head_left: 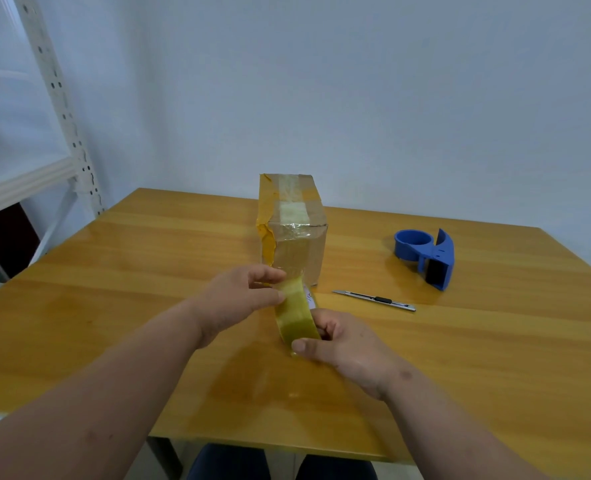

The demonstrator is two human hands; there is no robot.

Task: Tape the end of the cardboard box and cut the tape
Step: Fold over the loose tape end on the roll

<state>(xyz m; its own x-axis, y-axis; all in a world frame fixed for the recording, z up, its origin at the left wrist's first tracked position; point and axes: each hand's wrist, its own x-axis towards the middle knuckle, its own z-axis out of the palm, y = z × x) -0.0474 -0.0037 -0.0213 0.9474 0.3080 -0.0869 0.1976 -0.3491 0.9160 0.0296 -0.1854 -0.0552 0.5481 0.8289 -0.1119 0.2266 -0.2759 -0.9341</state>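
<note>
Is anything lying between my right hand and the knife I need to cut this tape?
Nothing visible blocks it. The right hand holds the tape roll, and only bare table lies between it and the utility knife. The blue dispenser sits farther back.

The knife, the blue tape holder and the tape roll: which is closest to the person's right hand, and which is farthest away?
From the right hand:
1. Tape roll, held in that hand, so nearest.
2. Knife, lying on the table just beyond the hand, to its right.
3. Blue tape holder, farther back on the right side of the table.
</note>
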